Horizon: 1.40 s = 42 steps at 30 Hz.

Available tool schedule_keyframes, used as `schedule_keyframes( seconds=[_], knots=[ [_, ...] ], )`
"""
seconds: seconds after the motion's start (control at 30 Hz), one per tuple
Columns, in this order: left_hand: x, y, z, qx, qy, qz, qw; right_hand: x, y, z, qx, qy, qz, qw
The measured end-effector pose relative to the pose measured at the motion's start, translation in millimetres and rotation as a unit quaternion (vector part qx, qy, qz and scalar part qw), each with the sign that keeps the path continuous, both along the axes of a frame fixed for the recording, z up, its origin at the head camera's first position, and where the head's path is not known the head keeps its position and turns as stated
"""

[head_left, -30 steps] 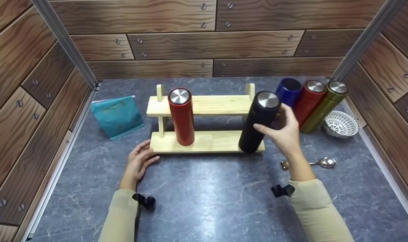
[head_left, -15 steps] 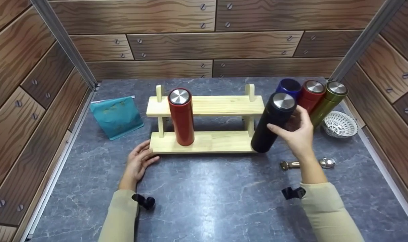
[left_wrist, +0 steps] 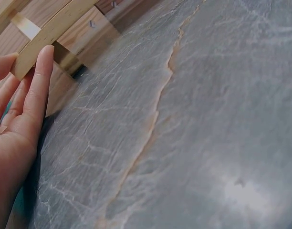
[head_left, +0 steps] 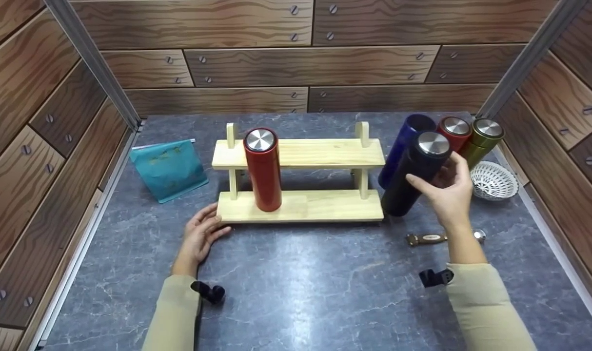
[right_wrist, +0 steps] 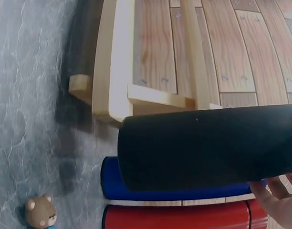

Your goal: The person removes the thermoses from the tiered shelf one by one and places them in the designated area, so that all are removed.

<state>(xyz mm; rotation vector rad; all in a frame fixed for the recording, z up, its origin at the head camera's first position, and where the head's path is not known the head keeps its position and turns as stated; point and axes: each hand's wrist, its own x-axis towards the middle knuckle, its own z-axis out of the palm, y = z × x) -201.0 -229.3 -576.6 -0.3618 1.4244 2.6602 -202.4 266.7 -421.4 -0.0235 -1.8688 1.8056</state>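
Observation:
My right hand (head_left: 447,192) grips a black thermos flask (head_left: 413,180) with a silver lid top, just off the right end of a two-tier wooden shelf (head_left: 325,207). In the right wrist view the black flask lies across the blue flask (right_wrist: 136,188), fingers at its far end. Upright on the shelf's lower board stands a red flask (head_left: 266,175) towards the left. My left hand (head_left: 202,234) holds the left end of that lower board; the left wrist view has the thumb and fingers on either side of the board's end (left_wrist: 38,50).
Right of the shelf stand a blue flask (head_left: 398,156), another red flask (head_left: 456,127) and an olive-gold flask (head_left: 486,134), beside a white woven basket (head_left: 493,181). A bear-handled spoon (head_left: 432,238) lies partly behind my right wrist. A teal pouch (head_left: 171,170) is at left.
My right hand has carried the black flask rightwards, from in front of the lower board's right end to beyond it. More of the blue flask shows. My left hand has stayed put.

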Motion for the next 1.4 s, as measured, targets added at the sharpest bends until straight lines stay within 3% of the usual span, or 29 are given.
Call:
schedule_keyframes(
  seconds=[0.23,0.53,0.83,1.4],
  knots=[
    [0.0,-0.1,0.4,-0.004,-0.002,0.003,1.0,-8.0,4.3,-10.9,-0.012,0.021,-0.029,0.999],
    [0.3,-1.0,1.0,-0.01,-0.006,-0.007,0.9999,-17.0,4.5,-27.1,-0.009,-0.004,-0.061,0.998],
    [0.9,-0.4,1.2,-0.005,-0.007,0.001,1.0,-12.2,-7.9,-20.1,0.015,-0.006,-0.072,0.997],
    [0.4,-0.5,1.2,-0.005,-0.002,-0.001,1.0,-18.4,-9.8,-29.5,0.003,-0.016,-0.077,0.997]
  ],
)
